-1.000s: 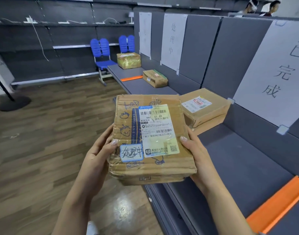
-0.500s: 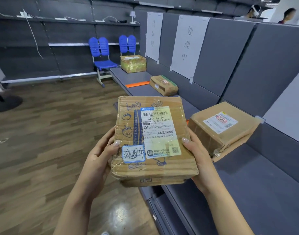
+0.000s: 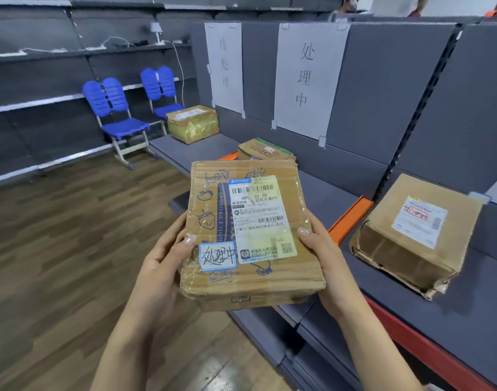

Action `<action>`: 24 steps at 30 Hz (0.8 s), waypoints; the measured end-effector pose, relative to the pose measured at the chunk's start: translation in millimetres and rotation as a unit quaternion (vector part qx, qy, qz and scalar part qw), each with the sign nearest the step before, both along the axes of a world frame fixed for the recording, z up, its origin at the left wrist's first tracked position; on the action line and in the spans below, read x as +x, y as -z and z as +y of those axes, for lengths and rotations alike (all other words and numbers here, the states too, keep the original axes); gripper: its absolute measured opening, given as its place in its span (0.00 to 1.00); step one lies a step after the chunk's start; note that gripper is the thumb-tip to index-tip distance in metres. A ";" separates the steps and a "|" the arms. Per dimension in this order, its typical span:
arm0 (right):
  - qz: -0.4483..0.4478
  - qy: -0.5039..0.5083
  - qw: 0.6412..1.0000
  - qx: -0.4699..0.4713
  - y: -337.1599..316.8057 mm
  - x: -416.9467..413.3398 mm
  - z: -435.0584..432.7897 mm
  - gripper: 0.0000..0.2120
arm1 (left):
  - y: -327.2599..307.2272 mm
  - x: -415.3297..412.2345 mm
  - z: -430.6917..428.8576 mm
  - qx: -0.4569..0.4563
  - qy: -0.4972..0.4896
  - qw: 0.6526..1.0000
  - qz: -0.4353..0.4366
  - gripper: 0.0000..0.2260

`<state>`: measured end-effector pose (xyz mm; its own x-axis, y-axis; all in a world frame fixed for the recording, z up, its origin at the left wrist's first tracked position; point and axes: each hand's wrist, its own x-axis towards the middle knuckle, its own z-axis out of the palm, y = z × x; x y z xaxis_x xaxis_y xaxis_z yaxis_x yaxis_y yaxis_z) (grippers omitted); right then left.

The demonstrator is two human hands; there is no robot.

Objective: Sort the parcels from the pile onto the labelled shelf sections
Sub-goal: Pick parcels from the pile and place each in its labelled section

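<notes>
I hold a flat cardboard parcel (image 3: 250,235) in front of me with both hands. It bears a yellowed shipping label and a small blue-edged sticker handwritten 处理中. My left hand (image 3: 162,266) grips its left edge, thumb on top. My right hand (image 3: 323,255) grips its right edge the same way. Behind it runs the grey shelf (image 3: 332,204), with a white paper sign reading 处理中 (image 3: 306,77) on the back panel. A small parcel (image 3: 265,150) lies on that section, partly hidden by the one I hold.
A dented brown parcel (image 3: 411,232) sits on the shelf section to the right, past an orange divider (image 3: 350,218). A tape-wrapped box (image 3: 192,124) stands under a second sign (image 3: 224,66) further back. Two blue chairs (image 3: 114,114) stand on the wood floor (image 3: 58,249) at left.
My view has moved left along the shelf: the dented parcel slid to the right and the 处理中 sign came nearer. The parcel stays held in both hands.
</notes>
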<state>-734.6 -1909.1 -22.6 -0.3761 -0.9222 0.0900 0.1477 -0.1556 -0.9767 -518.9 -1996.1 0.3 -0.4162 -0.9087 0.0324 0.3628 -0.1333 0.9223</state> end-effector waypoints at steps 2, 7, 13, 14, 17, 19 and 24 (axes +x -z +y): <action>-0.003 0.015 1.000 0.005 2.1 2.7 -13.4 0.31 | 0.8 -0.5 -20.8 0.006 0.014 1.000 0.001 0.32; -0.007 0.046 0.999 0.018 4.2 1.9 -47.8 0.31 | 8.5 -4.1 -72.5 0.019 0.047 0.998 -0.020 0.40; -0.009 0.077 0.997 0.023 12.0 -17.1 -104.5 0.26 | 17.3 -28.1 -137.9 0.016 0.075 0.997 -0.028 0.43; -0.019 0.080 0.996 0.025 13.0 -20.7 -115.8 0.27 | 18.4 -33.3 -150.8 0.014 0.084 0.996 -0.033 0.42; -0.038 0.092 0.995 0.028 17.2 -33.8 -148.9 0.28 | 19.3 -51.9 -189.1 0.019 0.095 0.994 -0.046 0.33; -0.055 0.102 0.993 0.025 16.8 -42.5 -169.4 0.25 | 18.5 -65.7 -213.1 0.012 0.100 0.994 -0.051 0.25; -0.033 0.135 0.990 0.034 15.2 -63.5 -205.0 0.24 | 14.9 -96.4 -260.3 0.016 0.127 0.990 -0.049 0.30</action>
<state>-798.0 -2114.1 -37.8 -0.6122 -0.7907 -0.0021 0.1734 -0.1317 -0.9760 -615.3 -2256.4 -14.6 -0.6320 -0.7735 -0.0473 0.2224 -0.2395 0.9451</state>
